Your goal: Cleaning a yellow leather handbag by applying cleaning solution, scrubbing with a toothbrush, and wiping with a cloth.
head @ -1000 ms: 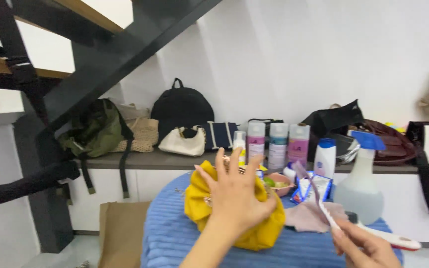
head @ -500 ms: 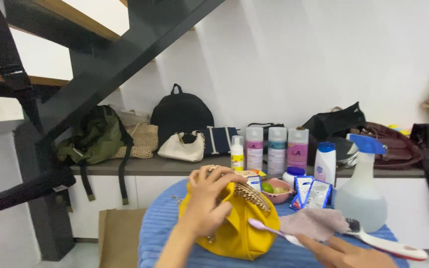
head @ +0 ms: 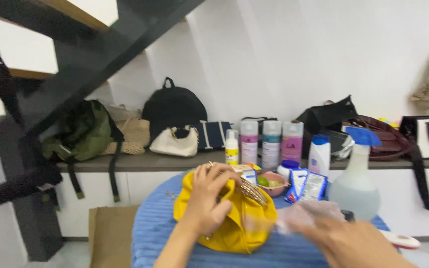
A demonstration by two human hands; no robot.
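Note:
A yellow handbag with a gold chain strap lies on the round table under a blue ribbed cloth. My left hand rests on top of the bag, its fingers curled over the upper edge near the chain. My right hand is blurred at the lower right, beside the bag. It seems to hold a pale cloth. A white brush with a red rim shows just past that hand, but whether the hand grips it is unclear.
On the table behind the bag stand a pink bowl, small packets, a white bottle and a clear spray bottle. A shelf along the wall carries several bags and spray cans. Dark stairs rise at left.
My left hand went from spread open above the bag to gripping its top edge. My right hand moved in toward the bag with the cloth, and the bag shifted slightly.

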